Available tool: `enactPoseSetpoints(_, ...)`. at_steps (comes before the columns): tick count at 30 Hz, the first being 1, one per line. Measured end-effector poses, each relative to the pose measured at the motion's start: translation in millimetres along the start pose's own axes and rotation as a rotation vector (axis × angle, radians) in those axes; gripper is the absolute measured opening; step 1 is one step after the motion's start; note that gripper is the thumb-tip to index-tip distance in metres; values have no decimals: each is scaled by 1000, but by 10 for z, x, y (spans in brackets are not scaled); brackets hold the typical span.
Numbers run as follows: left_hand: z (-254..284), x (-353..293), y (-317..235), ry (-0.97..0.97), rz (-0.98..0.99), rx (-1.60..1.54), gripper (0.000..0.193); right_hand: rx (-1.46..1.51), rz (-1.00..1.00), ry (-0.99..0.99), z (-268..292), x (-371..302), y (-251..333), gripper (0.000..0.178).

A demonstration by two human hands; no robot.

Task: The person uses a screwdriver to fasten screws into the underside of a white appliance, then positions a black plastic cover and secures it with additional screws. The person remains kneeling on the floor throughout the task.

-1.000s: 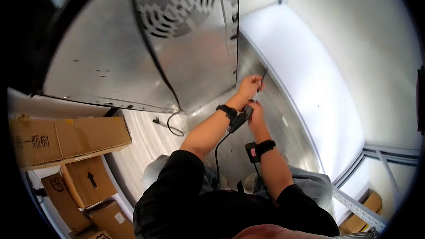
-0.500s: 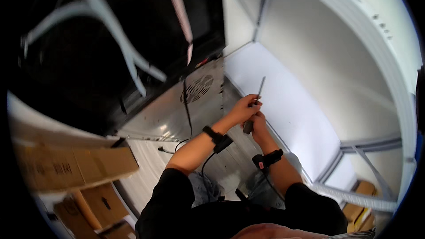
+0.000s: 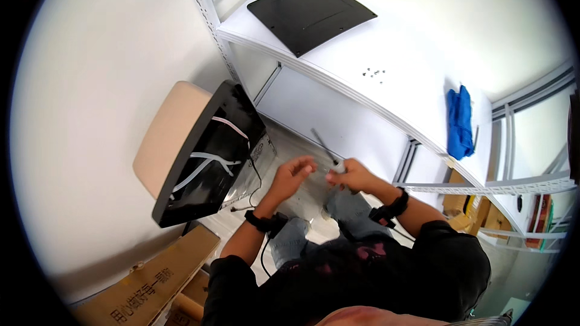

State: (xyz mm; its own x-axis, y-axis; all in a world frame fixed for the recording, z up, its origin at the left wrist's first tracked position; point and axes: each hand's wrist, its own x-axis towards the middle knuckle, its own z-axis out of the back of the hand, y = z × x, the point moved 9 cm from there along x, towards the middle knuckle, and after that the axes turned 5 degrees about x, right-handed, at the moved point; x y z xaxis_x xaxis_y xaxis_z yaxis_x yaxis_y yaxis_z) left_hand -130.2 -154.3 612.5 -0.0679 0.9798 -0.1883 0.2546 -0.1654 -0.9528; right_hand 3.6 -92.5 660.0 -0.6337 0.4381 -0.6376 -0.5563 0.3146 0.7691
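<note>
A narrow gap lies between our left hand (image 3: 292, 178) and right hand (image 3: 357, 176), mid-frame; the white shelf (image 3: 417, 99) blocks us upper right, the beige-and-black machine (image 3: 174, 136) centre left.

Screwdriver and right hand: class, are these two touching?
Touching. The head view shows the right hand gripping the screwdriver at its thicker, pale end.
</note>
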Motion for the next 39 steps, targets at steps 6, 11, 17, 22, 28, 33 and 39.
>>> enactPoseSetpoints(6, 333, 73, -774, -77, -26, 113, 28, 273, 295, -180, 998, -780, 1341, 34)
enactPoseSetpoints(11, 505, 322, -1132, -146, -9, 123, 31, 194, 302, -362, 2198, -437, 2139, 45)
enactPoseSetpoints(17, 453, 1044, -1487, -228, -138, 346, 46, 3, 235, -528, 3659, 855, 2659, 39)
enactPoseSetpoints(22, 877, 1612, -1564, -611, -126, 392, 55, -160, 175, -499, 3844, 1708, 2925, 39)
enactPoseSetpoints(28, 1021, 1952, -1512, -768, -32, 413, 64, -227, 106, -441, 3766, 2095, 2912, 44)
enactPoseSetpoints(33, 950, 1959, -1616, -845, -9, 561, 72, -220, 164, -472, 3796, 2288, 2914, 40)
enactPoseSetpoints(39, 860, 1922, -1727, -750, 30, 567, 74, -226, 222, -560, 3865, 1987, 3011, 29)
